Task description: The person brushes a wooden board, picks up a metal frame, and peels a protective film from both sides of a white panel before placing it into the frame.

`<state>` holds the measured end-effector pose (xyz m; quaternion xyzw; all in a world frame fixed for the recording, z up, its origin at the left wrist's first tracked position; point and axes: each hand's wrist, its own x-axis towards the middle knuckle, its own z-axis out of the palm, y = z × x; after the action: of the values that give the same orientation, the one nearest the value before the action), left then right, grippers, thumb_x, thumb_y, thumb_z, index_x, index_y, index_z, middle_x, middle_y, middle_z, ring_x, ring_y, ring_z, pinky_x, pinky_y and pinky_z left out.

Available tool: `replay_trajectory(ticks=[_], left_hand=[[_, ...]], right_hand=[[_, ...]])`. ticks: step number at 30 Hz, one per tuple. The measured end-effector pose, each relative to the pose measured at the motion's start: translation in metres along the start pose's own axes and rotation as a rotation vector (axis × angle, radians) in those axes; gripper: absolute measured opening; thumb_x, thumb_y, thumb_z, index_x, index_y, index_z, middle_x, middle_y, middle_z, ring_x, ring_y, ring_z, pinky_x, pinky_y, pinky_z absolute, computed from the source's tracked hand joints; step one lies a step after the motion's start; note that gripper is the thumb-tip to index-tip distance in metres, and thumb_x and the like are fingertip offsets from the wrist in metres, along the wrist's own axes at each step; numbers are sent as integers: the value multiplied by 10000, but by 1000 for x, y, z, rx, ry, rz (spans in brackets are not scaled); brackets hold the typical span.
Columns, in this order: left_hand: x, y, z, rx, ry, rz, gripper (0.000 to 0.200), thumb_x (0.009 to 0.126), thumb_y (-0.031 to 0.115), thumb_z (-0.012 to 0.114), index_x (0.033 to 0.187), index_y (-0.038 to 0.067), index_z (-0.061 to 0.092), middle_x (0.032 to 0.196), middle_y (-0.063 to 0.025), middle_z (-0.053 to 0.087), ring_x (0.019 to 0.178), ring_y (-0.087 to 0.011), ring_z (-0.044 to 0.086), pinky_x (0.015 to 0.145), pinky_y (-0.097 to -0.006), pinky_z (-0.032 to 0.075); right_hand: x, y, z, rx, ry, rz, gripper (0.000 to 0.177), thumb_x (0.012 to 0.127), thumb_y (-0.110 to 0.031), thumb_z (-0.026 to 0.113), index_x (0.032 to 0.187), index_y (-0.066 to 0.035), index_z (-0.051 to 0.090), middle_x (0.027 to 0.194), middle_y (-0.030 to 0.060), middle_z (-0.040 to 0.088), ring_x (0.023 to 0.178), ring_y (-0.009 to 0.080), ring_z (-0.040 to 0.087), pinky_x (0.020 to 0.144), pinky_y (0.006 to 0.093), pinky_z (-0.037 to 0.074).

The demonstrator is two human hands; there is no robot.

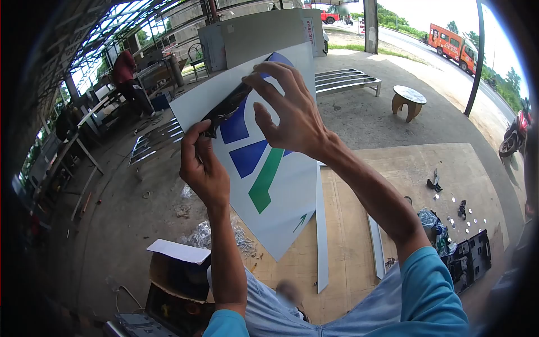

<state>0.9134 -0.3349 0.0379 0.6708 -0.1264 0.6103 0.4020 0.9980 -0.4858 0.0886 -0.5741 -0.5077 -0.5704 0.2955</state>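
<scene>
In front of me a white sheet (292,191) with blue and green shapes stands tilted, its lower corner near the cardboard-coloured board. A glossy, crumpled black strip (224,109) runs slantwise along the sheet's upper left part. My left hand (205,160) pinches the strip's lower end between thumb and fingers. At the upper end, my right hand (289,106) has its fingers curved and its thumb held apart from them. The fingertips of the right hand lie at the strip's top edge; whether they press on it is hard to see.
A brown board (348,224) on the floor bears metal strips (321,241), small discs and an opened black tool case (471,258). An open box (177,275) stands at lower left. Behind are a round stool (409,94), a metal frame (348,82) and another person (126,76).
</scene>
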Motion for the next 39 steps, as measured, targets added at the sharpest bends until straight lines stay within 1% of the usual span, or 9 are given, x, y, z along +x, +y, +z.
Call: replay_trajectory(ticks=[2, 6, 13, 15, 19, 22, 27, 36, 39], left_hand=[[0, -2, 1, 5, 10, 31, 188, 918, 12, 429, 1064, 11, 547, 994, -81, 590, 877, -150, 579, 787, -285, 453], [2, -1, 3, -49, -6, 76, 168, 903, -7, 416, 1022, 31, 529, 943, -58, 545, 767, -120, 520, 709, -241, 408], [-1, -1, -1, -80, -30, 49, 175, 917, 28, 387, 1019, 20, 529, 988, -64, 521, 882, -137, 515, 800, -269, 402], [-1, -3, 0, -74, -15, 58, 156, 917, 24, 403, 1011, 16, 528, 967, -58, 524, 860, -128, 513, 780, -254, 400], [0, -4, -1, -79, 10, 35, 150, 916, 13, 412, 1002, 10, 535, 949, -53, 532, 837, -123, 511, 760, -246, 402], [-3, -4, 3, -58, 16, 46, 160, 914, 6, 408, 1000, 11, 542, 956, -55, 541, 844, -128, 512, 767, -251, 404], [-4, -10, -4, -79, 8, 39, 160, 911, 10, 411, 997, 10, 546, 956, -55, 546, 848, -130, 507, 766, -249, 401], [0, -13, -4, -106, -2, 43, 158, 916, 26, 409, 988, 13, 549, 951, -45, 542, 828, -122, 497, 753, -241, 395], [1, -18, -5, -88, 18, 34, 155, 910, 26, 420, 986, 12, 554, 948, -38, 544, 814, -116, 497, 744, -237, 397]], right_hand=[[-4, 17, 3, -63, -51, 41, 330, 784, -204, 680, 1066, -65, 582, 1163, 103, 509, 1118, 293, 470, 1000, 404, 388], [2, 41, 10, -136, -27, -131, 456, 730, -382, 714, 1040, -74, 582, 1088, 97, 533, 1094, 278, 482, 968, 430, 404], [1, 32, 29, -135, -16, -11, 379, 749, -402, 692, 895, -84, 546, 933, 87, 526, 962, 237, 514, 861, 406, 445], [-3, 26, 28, -247, -1, 45, 308, 685, -271, 754, 811, -80, 548, 771, 20, 493, 795, 189, 496, 686, 349, 442], [-7, 27, 32, -240, -32, 101, 295, 693, -270, 748, 815, -82, 556, 792, 20, 481, 798, 176, 494, 671, 359, 442], [-17, 29, 22, -182, -96, 124, 454, 745, -453, 685, 997, -105, 540, 1004, 102, 507, 965, 221, 502, 769, 410, 445], [-34, 72, 3, -301, -67, 59, 847, 557, -516, 803, 1221, -89, 494, 1152, 170, 481, 1114, 330, 469, 899, 462, 448], [-9, 94, -2, -318, -218, 79, 784, 482, -525, 833, 1019, -17, 572, 1006, 103, 547, 946, 259, 546, 788, 397, 501], [-11, 86, -4, -205, -443, 311, 770, 505, -539, 820, 1007, -15, 564, 974, 110, 541, 867, 264, 578, 766, 390, 513]])
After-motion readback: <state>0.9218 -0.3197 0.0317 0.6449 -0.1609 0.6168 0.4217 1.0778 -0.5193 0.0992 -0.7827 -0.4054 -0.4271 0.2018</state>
